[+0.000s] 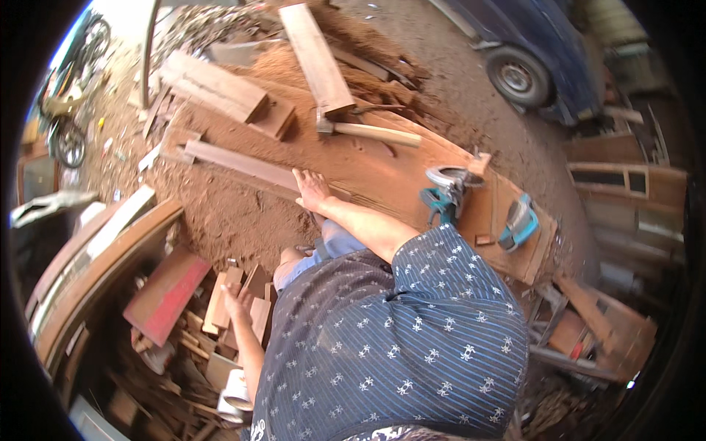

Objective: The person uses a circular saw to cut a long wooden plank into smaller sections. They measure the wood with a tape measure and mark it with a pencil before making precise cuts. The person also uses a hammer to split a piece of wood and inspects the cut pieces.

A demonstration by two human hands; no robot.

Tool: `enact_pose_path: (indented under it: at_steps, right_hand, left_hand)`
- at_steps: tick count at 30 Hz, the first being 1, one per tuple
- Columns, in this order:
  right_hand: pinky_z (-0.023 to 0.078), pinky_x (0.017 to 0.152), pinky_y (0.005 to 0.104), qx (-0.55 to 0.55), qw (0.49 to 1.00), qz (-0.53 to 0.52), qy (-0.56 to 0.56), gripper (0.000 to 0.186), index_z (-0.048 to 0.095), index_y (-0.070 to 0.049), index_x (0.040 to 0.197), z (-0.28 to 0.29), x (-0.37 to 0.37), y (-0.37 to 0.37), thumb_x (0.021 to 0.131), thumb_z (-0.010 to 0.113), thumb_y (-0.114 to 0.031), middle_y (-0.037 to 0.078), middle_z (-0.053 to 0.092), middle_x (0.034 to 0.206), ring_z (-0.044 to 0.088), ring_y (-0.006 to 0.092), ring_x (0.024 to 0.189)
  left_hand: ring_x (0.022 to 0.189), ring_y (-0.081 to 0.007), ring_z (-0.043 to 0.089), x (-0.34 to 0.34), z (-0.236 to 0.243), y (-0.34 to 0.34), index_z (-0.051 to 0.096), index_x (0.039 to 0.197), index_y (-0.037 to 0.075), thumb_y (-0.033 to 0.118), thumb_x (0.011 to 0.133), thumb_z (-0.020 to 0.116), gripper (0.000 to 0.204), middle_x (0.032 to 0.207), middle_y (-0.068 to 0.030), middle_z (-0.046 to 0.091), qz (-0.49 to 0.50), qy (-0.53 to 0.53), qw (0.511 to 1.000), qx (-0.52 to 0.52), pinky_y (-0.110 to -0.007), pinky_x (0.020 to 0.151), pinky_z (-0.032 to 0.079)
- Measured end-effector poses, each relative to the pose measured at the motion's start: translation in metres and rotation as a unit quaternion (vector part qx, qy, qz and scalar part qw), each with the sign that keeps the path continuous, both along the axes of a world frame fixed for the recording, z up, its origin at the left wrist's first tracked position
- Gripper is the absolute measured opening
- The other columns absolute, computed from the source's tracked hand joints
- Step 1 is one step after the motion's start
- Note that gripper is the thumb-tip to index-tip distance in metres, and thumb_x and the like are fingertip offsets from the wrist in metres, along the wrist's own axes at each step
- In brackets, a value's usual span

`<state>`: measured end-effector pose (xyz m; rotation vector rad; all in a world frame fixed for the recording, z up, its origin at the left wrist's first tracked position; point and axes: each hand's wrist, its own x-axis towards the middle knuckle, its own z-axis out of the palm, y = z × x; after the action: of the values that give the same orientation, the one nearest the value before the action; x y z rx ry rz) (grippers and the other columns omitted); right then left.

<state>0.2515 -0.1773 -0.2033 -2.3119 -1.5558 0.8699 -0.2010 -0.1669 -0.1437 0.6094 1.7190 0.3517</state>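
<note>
My right hand [313, 191] is on a long narrow wooden plank [246, 163], its fingers by the far edge and its thumb by the near edge. That plank lies along the near side of a dusty wooden work table [382, 165]. My left hand [236, 300] hangs low at my left with nothing in it, fingers apart, above a heap of wood offcuts [218, 301]. On the table past my right hand are a hammer [375, 133] with a pale handle and a teal circular saw [445, 195]. A second teal power tool [520, 223] sits near the right end.
Thick wooden blocks [213, 84] and an upright-lying board [316, 59] cover the table's far side. Sawdust [228, 220] covers the ground. A reddish board [168, 294] and curved wooden frames [110, 272] are at left. A dark blue vehicle [544, 44] stands far right, motorcycles [70, 140] far left.
</note>
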Motion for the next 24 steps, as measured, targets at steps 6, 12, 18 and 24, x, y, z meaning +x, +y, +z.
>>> enact_pose_path:
  at_steps: [6, 12, 18, 24]
  right_hand:
    - [0.046, 0.104, 0.0518, 0.061, 0.975, -0.210, 0.031, 0.055, 0.057, -0.001, 0.133, 0.001, 0.047, -0.126, 0.099, 0.057, -0.044, 0.026, 0.060, 0.132, 0.057, 0.0412, 0.125]
    - [0.034, 0.105, 0.0750, -0.399, 0.873, -0.168, -0.224, 0.048, 0.066, -0.002, 0.133, 0.019, 0.151, -0.213, 0.093, 0.058, -0.026, 0.035, 0.048, 0.148, 0.043, 0.0599, 0.135]
    - [0.055, 0.099, 0.0444, -0.377, 0.898, -0.175, -0.144, 0.035, 0.076, -0.006, 0.118, -0.041, 0.201, -0.257, 0.087, 0.065, -0.018, 0.020, 0.072, 0.122, 0.068, 0.0310, 0.119]
    - [0.056, 0.097, 0.0421, -0.398, 0.910, -0.105, -0.047, 0.049, 0.073, -0.001, 0.118, -0.027, 0.225, -0.280, 0.082, 0.076, -0.034, 0.025, 0.070, 0.120, 0.068, 0.0351, 0.115]
  left_hand:
    - [0.125, -0.0327, 0.059, 0.030, 0.018, 0.055, 0.041, 0.152, 0.003, 0.057, 0.103, 0.050, 0.074, 0.147, -0.0190, 0.053, -0.086, -0.006, 0.996, 0.034, -0.047, 0.104, 0.047]
    - [0.091, -0.0192, 0.068, -0.011, -0.012, -0.017, 0.061, 0.126, 0.005, 0.050, 0.101, 0.058, 0.051, 0.112, -0.0098, 0.070, -0.226, 0.082, 0.968, -0.067, -0.033, 0.072, 0.055]
    - [0.088, -0.0180, 0.067, -0.031, 0.021, -0.047, 0.062, 0.130, 0.008, 0.049, 0.101, 0.060, 0.050, 0.115, -0.0076, 0.069, -0.356, 0.150, 0.909, -0.156, -0.033, 0.068, 0.052]
    - [0.077, -0.0148, 0.065, -0.006, 0.019, 0.007, 0.065, 0.119, 0.002, 0.042, 0.104, 0.058, 0.043, 0.089, -0.0049, 0.067, -0.304, 0.152, 0.939, -0.054, -0.031, 0.062, 0.052]
